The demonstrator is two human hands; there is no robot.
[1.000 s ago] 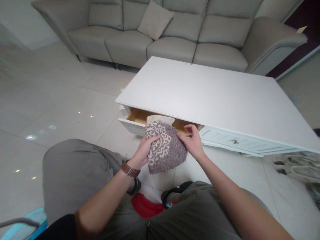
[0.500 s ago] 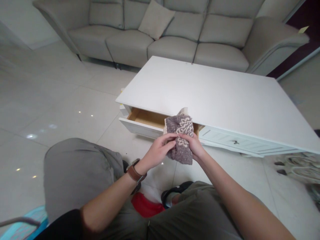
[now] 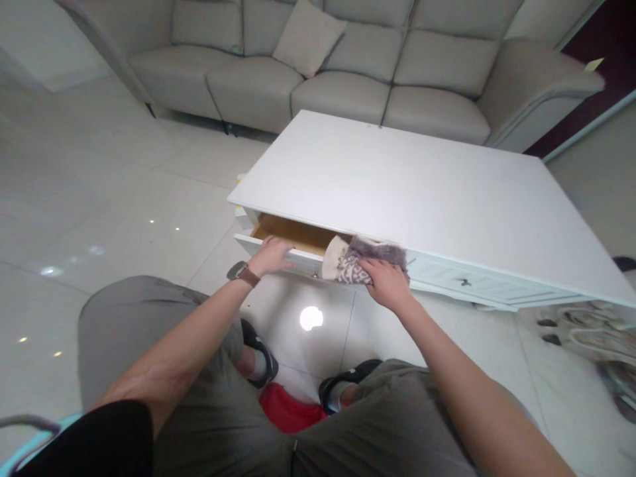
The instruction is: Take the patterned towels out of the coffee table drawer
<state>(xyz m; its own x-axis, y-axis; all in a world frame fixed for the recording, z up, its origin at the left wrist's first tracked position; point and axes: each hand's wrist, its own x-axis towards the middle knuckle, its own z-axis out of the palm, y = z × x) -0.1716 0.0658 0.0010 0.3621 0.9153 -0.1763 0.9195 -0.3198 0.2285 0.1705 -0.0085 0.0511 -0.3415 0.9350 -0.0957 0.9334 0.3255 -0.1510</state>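
A white coffee table (image 3: 417, 179) has its left drawer (image 3: 298, 232) pulled out, with bare wood showing inside. My left hand (image 3: 272, 255) grips the top edge of the drawer front, its fingers over the rim. In my right hand (image 3: 387, 281) is a folded knitted cloth (image 3: 352, 262), mauve-brown with a cream pattern. The cloth sits over the right end of the drawer front, and my fingers lie across its near side. Part of the drawer's inside is hidden behind it.
A grey sofa (image 3: 342, 99) with a light cushion (image 3: 309, 36) stands behind the table. The second drawer (image 3: 477, 285) is closed. Between my feet is a red object (image 3: 291, 409), partly hidden. Patterned items (image 3: 591, 331) stand on the floor at right.
My left hand has let go of the cloth and moved left onto the drawer front. My right hand has turned the cloth sideways and brought it to the drawer's right end.
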